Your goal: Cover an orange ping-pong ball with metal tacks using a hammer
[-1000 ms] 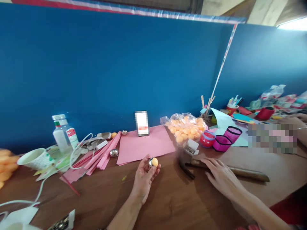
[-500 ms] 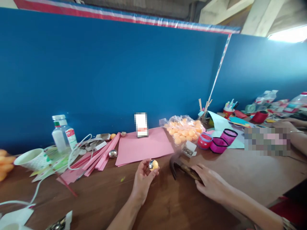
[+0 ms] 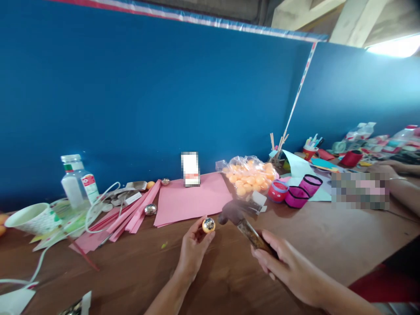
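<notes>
My left hand [image 3: 193, 249] pinches a small orange ball with a shiny metal cap [image 3: 208, 225] just above the brown table [image 3: 138, 271]. My right hand [image 3: 288, 267] grips the wooden handle of a hammer [image 3: 241, 221]; its dark, motion-blurred head hangs in the air just right of the ball. A clear bag of orange balls [image 3: 248, 177] lies behind the hammer, beside a pink sheet of paper [image 3: 192, 199].
Pink paper strips [image 3: 131, 214], a plastic bottle [image 3: 76, 181], a paper cup [image 3: 33, 218] and a white cable [image 3: 49, 253] crowd the left. Pink and red cups [image 3: 292, 192] stand right of the bag. Another person's arm [image 3: 397, 183] rests at far right. A blue partition [image 3: 164, 100] backs the table.
My right hand has closed on the hammer's handle, lifted it off the table and swung its head left towards the ball. My left hand has kept holding the ball.
</notes>
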Action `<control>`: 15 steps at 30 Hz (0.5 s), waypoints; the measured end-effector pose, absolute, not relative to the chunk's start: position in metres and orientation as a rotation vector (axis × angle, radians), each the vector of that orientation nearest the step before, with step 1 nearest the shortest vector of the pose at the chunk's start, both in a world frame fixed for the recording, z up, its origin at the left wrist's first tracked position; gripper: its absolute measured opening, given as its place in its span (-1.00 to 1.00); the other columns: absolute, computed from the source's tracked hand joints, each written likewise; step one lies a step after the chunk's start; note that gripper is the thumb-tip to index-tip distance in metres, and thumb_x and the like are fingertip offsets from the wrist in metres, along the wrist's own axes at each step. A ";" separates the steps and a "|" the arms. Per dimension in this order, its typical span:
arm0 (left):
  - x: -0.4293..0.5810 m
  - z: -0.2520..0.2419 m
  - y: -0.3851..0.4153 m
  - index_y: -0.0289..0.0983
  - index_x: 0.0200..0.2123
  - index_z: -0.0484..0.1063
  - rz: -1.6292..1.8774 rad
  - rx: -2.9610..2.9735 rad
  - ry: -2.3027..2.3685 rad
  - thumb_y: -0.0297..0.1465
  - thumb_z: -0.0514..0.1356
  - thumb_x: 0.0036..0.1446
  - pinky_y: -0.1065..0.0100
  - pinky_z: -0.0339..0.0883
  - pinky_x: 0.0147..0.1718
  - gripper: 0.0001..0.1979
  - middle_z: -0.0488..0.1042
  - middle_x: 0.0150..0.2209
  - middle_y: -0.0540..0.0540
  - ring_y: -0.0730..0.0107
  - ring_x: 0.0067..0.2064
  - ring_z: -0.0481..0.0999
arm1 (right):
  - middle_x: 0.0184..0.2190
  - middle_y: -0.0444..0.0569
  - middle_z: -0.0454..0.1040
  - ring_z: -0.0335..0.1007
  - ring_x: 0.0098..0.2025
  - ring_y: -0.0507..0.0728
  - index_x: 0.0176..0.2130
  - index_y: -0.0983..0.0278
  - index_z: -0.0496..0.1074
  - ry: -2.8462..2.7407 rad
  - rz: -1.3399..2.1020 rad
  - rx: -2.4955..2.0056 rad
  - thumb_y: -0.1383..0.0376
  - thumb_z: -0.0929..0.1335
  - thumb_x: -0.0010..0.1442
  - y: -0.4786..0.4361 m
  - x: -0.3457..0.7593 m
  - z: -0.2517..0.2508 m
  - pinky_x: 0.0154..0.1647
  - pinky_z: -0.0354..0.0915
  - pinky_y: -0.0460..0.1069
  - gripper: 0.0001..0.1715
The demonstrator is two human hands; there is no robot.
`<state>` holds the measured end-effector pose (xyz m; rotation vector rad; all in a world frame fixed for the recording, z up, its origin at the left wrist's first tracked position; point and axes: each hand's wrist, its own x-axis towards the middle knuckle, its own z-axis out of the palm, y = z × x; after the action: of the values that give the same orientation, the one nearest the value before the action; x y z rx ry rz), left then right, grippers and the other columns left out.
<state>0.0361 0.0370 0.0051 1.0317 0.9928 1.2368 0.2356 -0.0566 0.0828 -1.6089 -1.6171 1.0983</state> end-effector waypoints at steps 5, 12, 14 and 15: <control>0.036 0.002 0.038 -0.28 -0.12 0.44 1.228 1.036 0.968 -0.41 0.35 -0.25 0.20 0.28 -0.05 -0.50 0.53 -0.14 -0.15 0.17 -0.07 0.46 | -0.55 -0.18 0.30 0.23 -0.51 -0.01 -0.38 0.26 0.25 -1.658 1.102 -1.599 0.16 0.20 0.21 -0.056 0.229 0.083 -0.51 0.14 -0.13 -0.77; 0.033 -0.003 0.039 -0.26 -0.07 0.41 1.198 1.024 0.941 -0.40 0.32 -0.17 0.20 0.24 -0.02 -0.51 0.50 -0.09 -0.14 0.20 -0.03 0.43 | -0.56 -0.20 0.26 0.21 -0.51 -0.01 -0.34 0.26 0.21 -1.567 1.208 -1.520 0.16 0.17 0.23 -0.053 0.228 0.089 -0.50 0.17 -0.14 -0.77; 0.033 -0.003 0.039 -0.26 -0.06 0.41 1.181 1.035 0.915 -0.39 0.31 -0.15 0.21 0.22 -0.01 -0.52 0.49 -0.08 -0.13 0.20 -0.01 0.41 | -0.56 -0.20 0.26 0.19 -0.51 -0.02 -0.33 0.26 0.22 -1.546 1.252 -1.494 0.16 0.17 0.23 -0.053 0.227 0.088 -0.50 0.17 -0.14 -0.77; 0.033 -0.003 0.039 -0.26 -0.06 0.41 1.173 1.039 0.896 -0.39 0.31 -0.14 0.21 0.21 0.00 -0.52 0.49 -0.07 -0.14 0.20 -0.01 0.41 | -0.56 -0.20 0.26 0.19 -0.52 -0.02 -0.34 0.27 0.22 -1.543 1.263 -1.488 0.16 0.18 0.23 -0.053 0.226 0.087 -0.50 0.16 -0.14 -0.77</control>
<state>0.0330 0.0390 -0.0027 1.0386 0.8964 1.1731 0.2261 -0.0529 0.0875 -1.4876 -1.5434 1.2632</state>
